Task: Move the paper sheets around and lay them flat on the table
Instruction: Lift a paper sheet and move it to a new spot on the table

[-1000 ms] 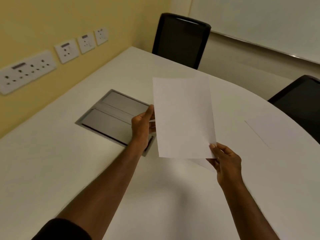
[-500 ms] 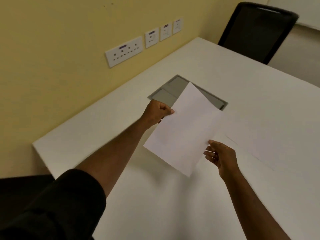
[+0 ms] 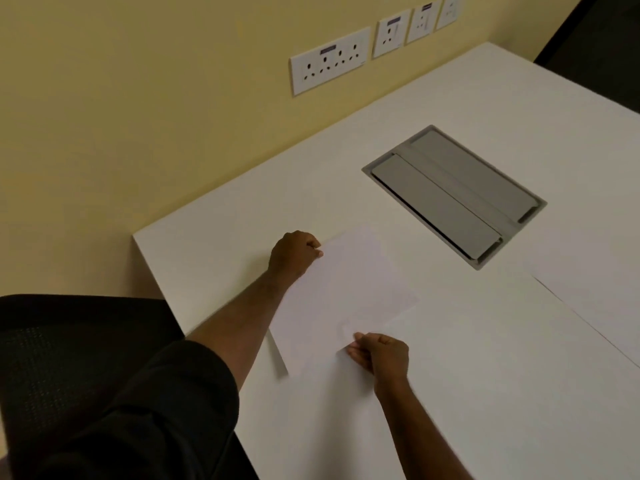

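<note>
A white paper sheet lies nearly flat on the white table, close to the table's left corner. My left hand pinches its far left corner. My right hand pinches its near right edge. A thin shadow runs under the sheet's near left edge, so that edge sits just off the surface. A second white sheet lies flat on the table to the right, its long edge running diagonally.
A grey cable hatch is set into the table beyond the sheet. White wall sockets line the yellow wall. A black mesh chair stands at the left of the table's edge.
Both hands have carried the sheet left and down, from held up in the air to almost flat on the table. My view has turned left toward the table's corner.
</note>
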Demonstrator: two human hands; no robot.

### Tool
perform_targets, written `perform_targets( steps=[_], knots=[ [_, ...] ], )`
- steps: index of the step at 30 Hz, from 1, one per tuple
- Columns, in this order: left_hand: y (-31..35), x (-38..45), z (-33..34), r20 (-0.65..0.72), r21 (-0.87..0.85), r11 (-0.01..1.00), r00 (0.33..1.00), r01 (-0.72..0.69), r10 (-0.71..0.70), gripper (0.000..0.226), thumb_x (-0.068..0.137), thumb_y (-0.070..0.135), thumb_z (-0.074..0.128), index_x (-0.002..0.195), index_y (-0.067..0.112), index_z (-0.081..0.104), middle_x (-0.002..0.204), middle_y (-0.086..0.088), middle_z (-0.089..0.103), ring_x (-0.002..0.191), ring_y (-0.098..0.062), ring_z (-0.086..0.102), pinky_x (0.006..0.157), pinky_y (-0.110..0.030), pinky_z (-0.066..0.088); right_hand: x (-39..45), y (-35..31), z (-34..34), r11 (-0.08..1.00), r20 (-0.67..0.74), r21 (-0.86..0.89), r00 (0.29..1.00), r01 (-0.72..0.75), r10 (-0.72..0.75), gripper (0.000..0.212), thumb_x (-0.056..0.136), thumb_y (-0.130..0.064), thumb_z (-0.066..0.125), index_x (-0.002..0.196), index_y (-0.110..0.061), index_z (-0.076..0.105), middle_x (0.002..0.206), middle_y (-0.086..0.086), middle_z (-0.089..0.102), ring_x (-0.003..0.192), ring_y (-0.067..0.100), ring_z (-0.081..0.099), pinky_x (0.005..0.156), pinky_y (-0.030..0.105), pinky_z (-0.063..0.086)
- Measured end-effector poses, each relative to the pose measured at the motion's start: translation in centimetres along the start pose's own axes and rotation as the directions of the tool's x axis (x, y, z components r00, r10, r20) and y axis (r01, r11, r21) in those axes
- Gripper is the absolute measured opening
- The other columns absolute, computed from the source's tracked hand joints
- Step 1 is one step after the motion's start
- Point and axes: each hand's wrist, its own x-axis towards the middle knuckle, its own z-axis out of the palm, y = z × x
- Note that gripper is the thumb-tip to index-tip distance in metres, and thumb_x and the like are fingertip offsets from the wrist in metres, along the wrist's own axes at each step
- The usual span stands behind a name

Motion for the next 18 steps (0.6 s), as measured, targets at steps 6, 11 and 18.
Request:
perform_targets(
  steps=[6, 11, 18],
  knots=[
    [-4.7, -4.8, 4.7, 0.038, 0.147, 0.952, 0.963, -0.27, 0.267, 0.085, 0.084, 0.047, 0.076, 0.153, 0.017, 0.037, 0.163, -0.006, 0.032, 0.152, -0.026, 0.026, 0.124, -0.041, 0.022, 0.8, 1.1, 1.4, 0.991, -0.033, -0.129, 0.999, 0.016, -0.02, 0.019, 0.08, -0.005, 0.079, 0.062, -0.002, 0.074, 0.067, 0.017, 0.075, 0.064, 0.029, 0.075, 0.081, 0.042, 0.063],
    [-7.2, -7.0, 7.5, 0.218, 0.387, 0.85, 0.931, -0.357, 0.291, 0.114, 0.08, 0.082, 0.047, 0.16, 0.013, 0.006, 0.168, -0.007, -0.01, 0.156, -0.024, -0.011, 0.127, -0.051, -0.004, 0.8, 1.0, 2.0, 0.986, -0.027, -0.163, 0.999, 0.038, -0.043, 0.018, 0.081, -0.009, 0.079, 0.064, -0.004, 0.075, 0.066, 0.013, 0.076, 0.065, 0.028, 0.076, 0.082, 0.044, 0.064],
    [-8.2, -6.4, 7.3, 0.218, 0.435, 0.797, 0.908, -0.419, 0.359, 0.116, 0.079, 0.091, 0.026, 0.16, 0.011, 0.002, 0.168, -0.006, -0.013, 0.155, -0.022, -0.014, 0.127, -0.051, -0.002, 1.4, -0.2, 0.7, 0.708, -0.017, -0.645, 0.921, 0.287, -0.389, 0.024, 0.089, -0.044, 0.068, 0.077, -0.023, 0.063, 0.077, -0.007, 0.071, 0.072, 0.019, 0.072, 0.072, 0.038, 0.058]
  ],
)
